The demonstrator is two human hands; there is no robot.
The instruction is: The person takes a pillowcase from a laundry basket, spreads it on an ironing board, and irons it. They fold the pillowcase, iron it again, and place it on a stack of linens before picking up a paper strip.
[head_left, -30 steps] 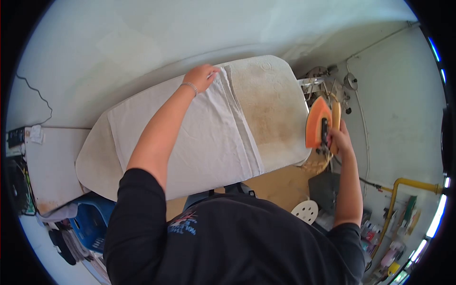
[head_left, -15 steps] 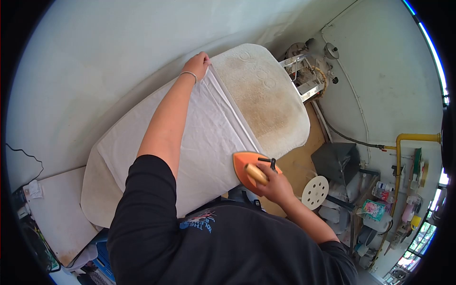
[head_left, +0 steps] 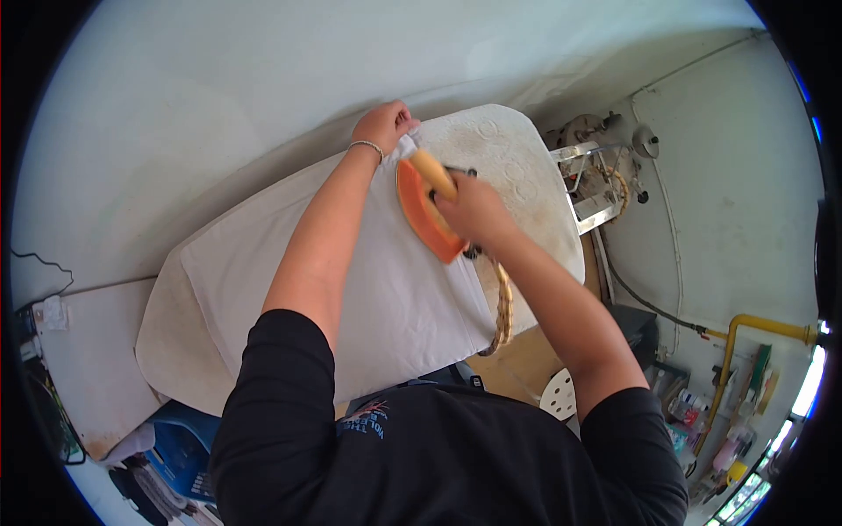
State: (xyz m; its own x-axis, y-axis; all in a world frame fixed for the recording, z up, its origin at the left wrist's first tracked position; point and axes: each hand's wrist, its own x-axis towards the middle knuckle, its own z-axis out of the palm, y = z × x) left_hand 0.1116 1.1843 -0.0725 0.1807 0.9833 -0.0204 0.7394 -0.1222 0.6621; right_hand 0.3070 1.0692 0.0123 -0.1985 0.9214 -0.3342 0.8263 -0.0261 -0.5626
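Observation:
A white cloth (head_left: pixel 307 272) lies spread over the padded ironing board (head_left: pixel 526 149). At the board's far edge, my left hand (head_left: pixel 384 128) pinches the cloth's top corner between closed fingers. My right hand (head_left: pixel 474 209) wraps round the wooden handle of an orange iron (head_left: pixel 425 215). The iron rests over the cloth's right-hand edge, its upper end just below my left hand. A braided hose (head_left: pixel 503 307) hangs from the iron's back, down past the near edge of the board.
A metal frame (head_left: pixel 605 188) holds machinery beyond the board's right end. A yellow pipe (head_left: pixel 763 324) runs along the right wall above shelved bottles. At the lower left are a white side table (head_left: pixel 96 368) and a blue basket (head_left: pixel 180 451). The wall stands close behind the board.
My right hand has pushed the iron from the cloth's near edge up along its right border, close to my left hand. My left hand still grips the corner; the view has shifted slightly.

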